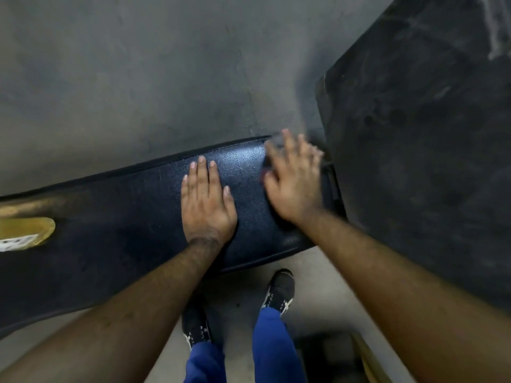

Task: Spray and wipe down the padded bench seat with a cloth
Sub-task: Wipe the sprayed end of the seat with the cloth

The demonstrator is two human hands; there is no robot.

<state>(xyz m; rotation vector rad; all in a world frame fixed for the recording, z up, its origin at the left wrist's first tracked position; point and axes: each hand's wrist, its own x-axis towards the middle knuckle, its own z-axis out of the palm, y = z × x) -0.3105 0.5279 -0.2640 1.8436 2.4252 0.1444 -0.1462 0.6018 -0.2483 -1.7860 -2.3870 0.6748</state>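
One bench, two hands, left and right, two shoes, one yellow bottle.

Padded bench seat: dark navy, fine grained texture. Bottle: yellow, white label with dark marks. Floor: mottled grey. Trousers: blue. Shoes: black, white stripes. Mat: black, pale scuffs.
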